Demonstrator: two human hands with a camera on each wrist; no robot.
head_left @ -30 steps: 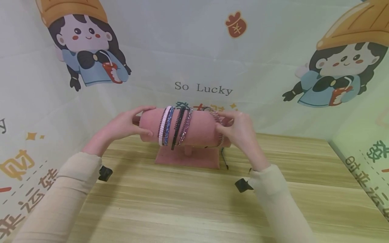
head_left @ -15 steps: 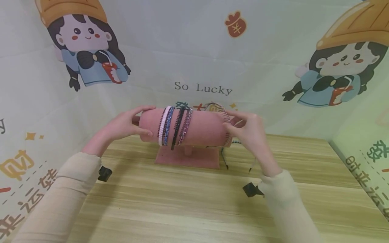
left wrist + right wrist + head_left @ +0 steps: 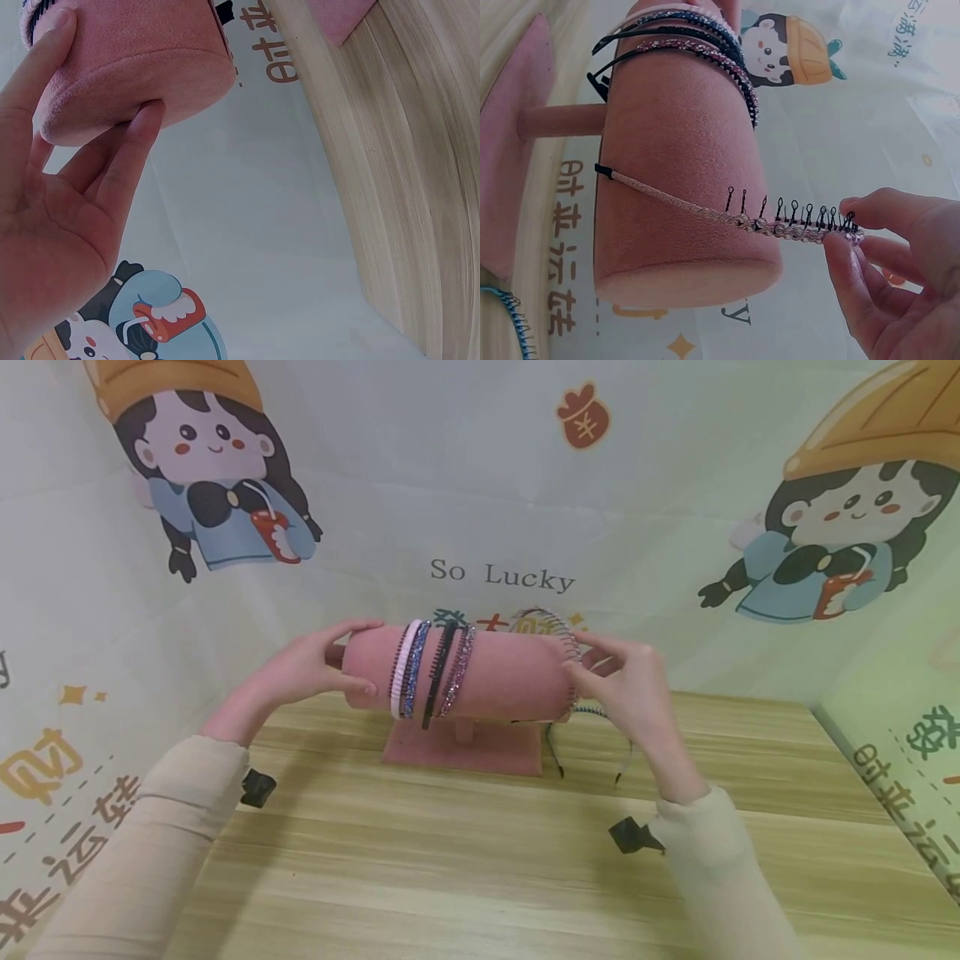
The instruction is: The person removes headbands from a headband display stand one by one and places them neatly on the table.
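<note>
A pink plush cylindrical headband stand (image 3: 517, 672) stands on the table. My left hand (image 3: 315, 664) grips its left end, thumb in front; the left wrist view shows fingers against the round end face (image 3: 150, 86). My right hand (image 3: 633, 689) pinches a beaded toothed headband (image 3: 742, 221) between thumb and index finger at the right end of the cylinder. In the right wrist view the headband's near arm lies across the cylinder while its pinched top stands off the surface. Further left on the cylinder sit a pale headband (image 3: 401, 681), a blue glitter one (image 3: 417, 672), a black one (image 3: 435, 681) and a pink glitter one (image 3: 459, 672).
On the wooden table (image 3: 450, 852), a thin blue toothed headband (image 3: 592, 710) rests behind and right of the stand's base (image 3: 465, 752), partly hidden by my right hand. A printed cloth (image 3: 480, 510) with cartoon figures hangs behind and at both sides.
My right hand has moved right along the cylinder with the beaded headband, which now sits nearer the right end. More of the blue headband shows. The left hand keeps its place.
</note>
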